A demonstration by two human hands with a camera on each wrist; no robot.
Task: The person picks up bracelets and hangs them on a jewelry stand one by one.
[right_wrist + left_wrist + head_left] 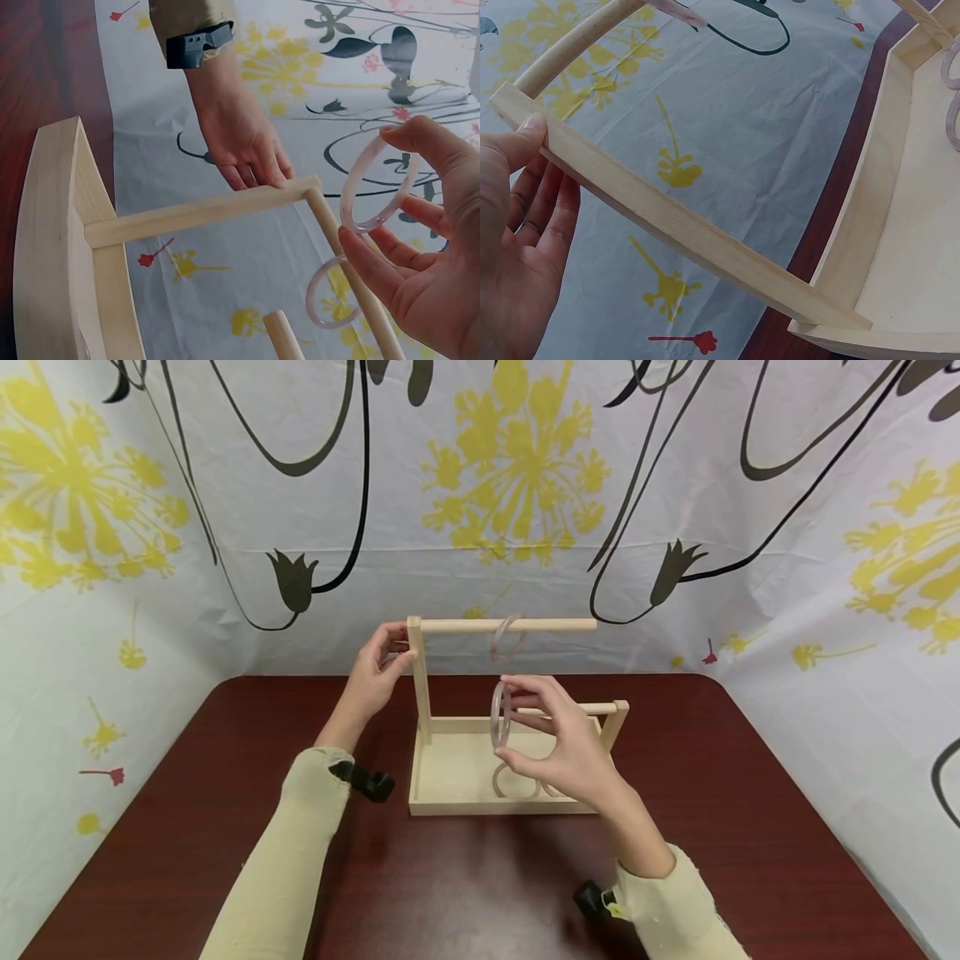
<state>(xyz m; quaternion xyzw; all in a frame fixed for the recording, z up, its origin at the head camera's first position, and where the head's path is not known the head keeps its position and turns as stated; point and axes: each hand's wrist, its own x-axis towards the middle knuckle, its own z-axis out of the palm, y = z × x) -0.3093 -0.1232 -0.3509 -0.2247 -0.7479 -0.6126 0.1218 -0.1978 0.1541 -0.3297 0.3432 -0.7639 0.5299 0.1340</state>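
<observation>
A pale wooden jewelry stand has a tall post, an upper bar and a tray base. Near the post's top, my left hand pinches it, thumb on one face and fingers behind, as the left wrist view shows. My right hand holds a translucent pinkish bangle upright by its edges between thumb and fingertips, in front of the stand and below the upper bar. Another bangle hangs on that bar. More bangles lie in the tray, partly hidden by my right hand in the head view.
A shorter post at the stand's right carries a lower bar. The stand rests on a dark red-brown table. Behind it hangs a white cloth with yellow and black plant prints.
</observation>
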